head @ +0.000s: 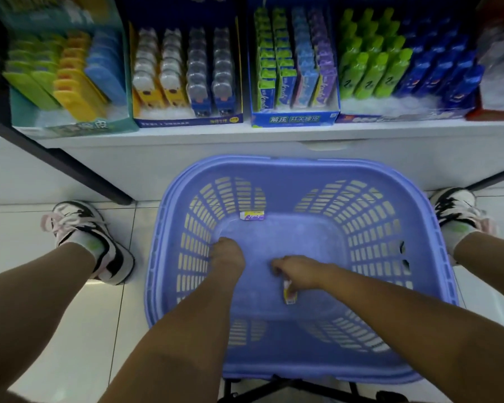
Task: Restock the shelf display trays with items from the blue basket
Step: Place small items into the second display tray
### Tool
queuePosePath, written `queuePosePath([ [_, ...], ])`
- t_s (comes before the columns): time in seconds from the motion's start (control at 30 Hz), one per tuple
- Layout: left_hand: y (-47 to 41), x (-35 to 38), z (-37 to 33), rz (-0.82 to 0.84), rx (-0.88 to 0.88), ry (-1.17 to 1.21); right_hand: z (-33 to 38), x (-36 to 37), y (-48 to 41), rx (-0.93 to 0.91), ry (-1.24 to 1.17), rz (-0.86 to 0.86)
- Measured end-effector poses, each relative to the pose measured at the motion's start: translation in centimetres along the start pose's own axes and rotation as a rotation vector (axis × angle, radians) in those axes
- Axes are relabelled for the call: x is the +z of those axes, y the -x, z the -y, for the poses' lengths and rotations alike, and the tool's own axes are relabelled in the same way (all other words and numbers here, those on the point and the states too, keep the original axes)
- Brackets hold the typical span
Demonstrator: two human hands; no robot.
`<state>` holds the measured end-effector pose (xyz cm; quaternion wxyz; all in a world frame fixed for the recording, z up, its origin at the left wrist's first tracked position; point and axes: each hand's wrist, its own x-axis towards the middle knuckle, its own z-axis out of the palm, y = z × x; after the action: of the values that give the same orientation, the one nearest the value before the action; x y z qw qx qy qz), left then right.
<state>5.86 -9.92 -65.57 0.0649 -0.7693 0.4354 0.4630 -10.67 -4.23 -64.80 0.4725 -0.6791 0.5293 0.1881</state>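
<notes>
Reaching to the floor of the nearly empty blue basket (274,167), the right hand (300,271) pinches a small yellow box (290,293), likely bound for the display trays (296,119) above. Whether the left hand (229,254) grips anything cannot be told. A purple box (253,215) waits by the far wall.

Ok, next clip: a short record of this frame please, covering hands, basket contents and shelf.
left hand: down in basket, fingers hidden
right hand: in basket, seems to grip near box
basket: blue, in front of shelf, two small boxes visible inside
far box: lies loose at far edge of basket floor
trays: side by side on shelf, stocked in rows
</notes>
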Motion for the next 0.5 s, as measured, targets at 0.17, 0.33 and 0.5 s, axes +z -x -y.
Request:
queuePosePath([
  [0.17,1.3,-1.2,-3.3,0.258,0.01,0.479,-1.5,-4.6,1.5,0.042,-0.407,-0.137],
  [0.33,4.4,-5.0,-5.5,0.419,0.123,0.615,0.1,-10.2,6.0,-0.149,-0.798,-0.323],
  [0.5,9.0,-8.3,-6.1,0.744,0.387,0.668,3.1,-14.0,10.3,-0.32,-0.784,-0.522],
])
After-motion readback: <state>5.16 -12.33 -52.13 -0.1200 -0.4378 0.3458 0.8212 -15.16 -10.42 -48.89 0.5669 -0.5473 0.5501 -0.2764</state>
